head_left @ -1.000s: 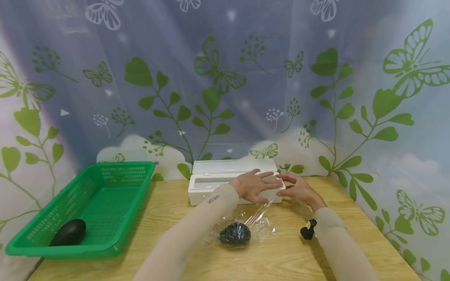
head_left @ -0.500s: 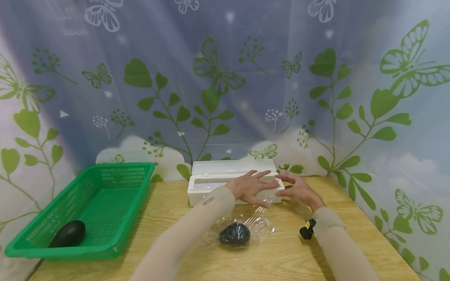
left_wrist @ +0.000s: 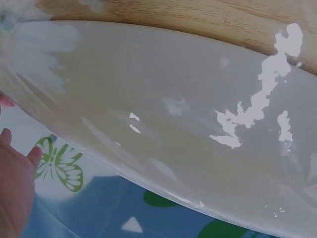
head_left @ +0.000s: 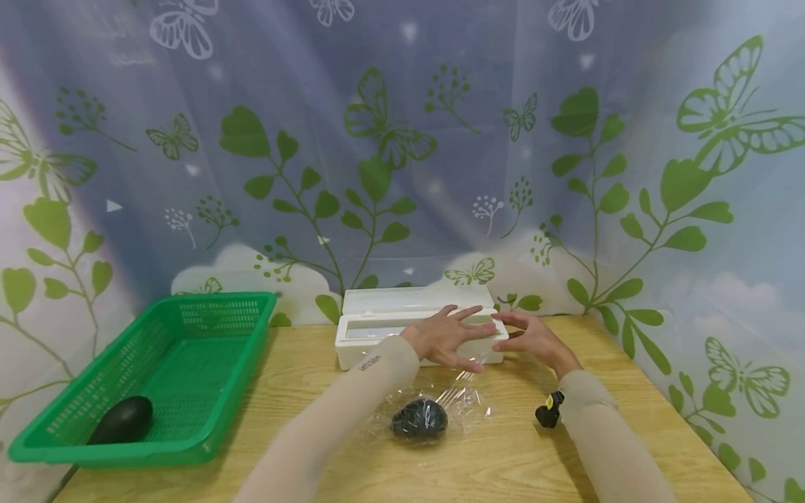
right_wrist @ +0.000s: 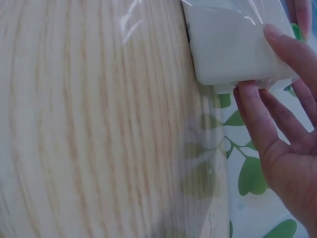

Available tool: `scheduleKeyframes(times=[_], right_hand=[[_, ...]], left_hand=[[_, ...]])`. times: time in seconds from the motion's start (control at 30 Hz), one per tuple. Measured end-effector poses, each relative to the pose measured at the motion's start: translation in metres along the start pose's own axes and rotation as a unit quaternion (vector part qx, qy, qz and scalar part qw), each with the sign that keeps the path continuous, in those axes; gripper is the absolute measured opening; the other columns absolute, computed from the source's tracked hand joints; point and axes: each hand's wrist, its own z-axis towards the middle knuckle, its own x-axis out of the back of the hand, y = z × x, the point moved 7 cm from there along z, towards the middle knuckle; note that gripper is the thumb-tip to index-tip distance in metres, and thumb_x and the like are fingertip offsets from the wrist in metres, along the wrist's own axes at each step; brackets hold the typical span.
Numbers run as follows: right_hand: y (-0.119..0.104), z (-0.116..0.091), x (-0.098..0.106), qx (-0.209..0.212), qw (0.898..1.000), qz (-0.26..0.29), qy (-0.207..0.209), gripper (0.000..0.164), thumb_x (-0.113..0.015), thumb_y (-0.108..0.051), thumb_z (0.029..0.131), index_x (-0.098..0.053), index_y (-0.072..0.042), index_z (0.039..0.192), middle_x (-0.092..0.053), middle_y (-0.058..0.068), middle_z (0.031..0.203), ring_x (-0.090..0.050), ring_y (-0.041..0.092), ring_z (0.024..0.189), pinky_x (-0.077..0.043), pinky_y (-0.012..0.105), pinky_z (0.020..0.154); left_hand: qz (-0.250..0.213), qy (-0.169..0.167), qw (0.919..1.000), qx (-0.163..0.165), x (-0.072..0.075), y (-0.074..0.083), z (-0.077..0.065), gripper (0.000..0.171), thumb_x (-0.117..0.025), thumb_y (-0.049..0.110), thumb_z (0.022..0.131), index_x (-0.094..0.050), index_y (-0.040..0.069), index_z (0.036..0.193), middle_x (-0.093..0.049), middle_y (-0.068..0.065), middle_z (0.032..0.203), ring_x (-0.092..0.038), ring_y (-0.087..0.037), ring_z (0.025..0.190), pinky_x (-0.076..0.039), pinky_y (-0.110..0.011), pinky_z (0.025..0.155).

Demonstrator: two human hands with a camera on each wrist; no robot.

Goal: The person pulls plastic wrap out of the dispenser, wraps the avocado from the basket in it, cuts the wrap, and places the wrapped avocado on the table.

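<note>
A long white cling film dispenser (head_left: 358, 353) stands at the back of the table with its lid (head_left: 418, 299) raised. My left hand (head_left: 446, 339) lies palm down over its right half, fingers straight and spread. At the right end, my right hand (head_left: 534, 342) grips the corner between thumb and fingers. The right wrist view shows the thumb (right_wrist: 282, 42) on one face and the fingertips against the end. From the front, clear film (head_left: 465, 395) runs down to the table. It covers a dark, rounded, fruit-like thing (head_left: 420, 420). The left wrist view is mostly the dispenser's white wall (left_wrist: 163, 89).
A green plastic basket (head_left: 229, 391) stands at the left, holding a dark, glossy, egg-shaped thing (head_left: 124, 420). A patterned curtain (head_left: 402, 209) hangs right behind the dispenser. A small black device (head_left: 548, 412) is at my right wrist. The wooden table (head_left: 629, 391) ends at the right.
My left hand has shifted very slightly left on the dispenser. The right hand keeps its grip at the end, and the film and dark thing stay put.
</note>
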Motion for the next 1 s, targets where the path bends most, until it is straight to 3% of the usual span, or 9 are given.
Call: scheduleKeyframes(times=[0.4,0.7,1.0], right_hand=[[0.001,0.001,-0.002,0.013,1.0,0.02,-0.007,0.072,-0.081,-0.011,0.088,-0.047,-0.001,0.151,-0.049,0.029,0.151,-0.065,0.032,0.119,-0.059,0.029,0.092],[-0.002,0.001,0.0,0.012,1.0,0.0,-0.01,0.074,-0.081,-0.016,0.09,-0.046,-0.004,0.154,-0.045,0.028,0.156,-0.066,0.034,0.118,-0.06,0.038,0.095],[0.0,0.001,0.001,0.002,1.0,-0.01,-0.006,0.075,-0.082,-0.02,0.09,-0.046,-0.007,0.155,-0.042,0.025,0.16,-0.064,0.037,0.123,-0.058,0.043,0.1]], left_hand=[[0.036,-0.002,0.9993,0.005,0.001,0.01,0.014,0.089,-0.041,0.079,0.095,-0.014,0.033,0.166,-0.018,0.013,0.173,-0.002,-0.017,0.164,-0.017,-0.055,0.131],[0.028,0.009,0.9995,0.011,-0.001,0.004,0.013,0.086,-0.041,0.078,0.096,-0.015,0.037,0.166,-0.02,0.014,0.172,0.001,-0.016,0.164,-0.017,-0.058,0.13],[0.025,0.009,0.9995,0.016,0.0,0.001,0.003,0.085,-0.044,0.076,0.096,-0.017,0.036,0.166,-0.02,0.013,0.172,0.002,-0.016,0.164,-0.016,-0.057,0.131]])
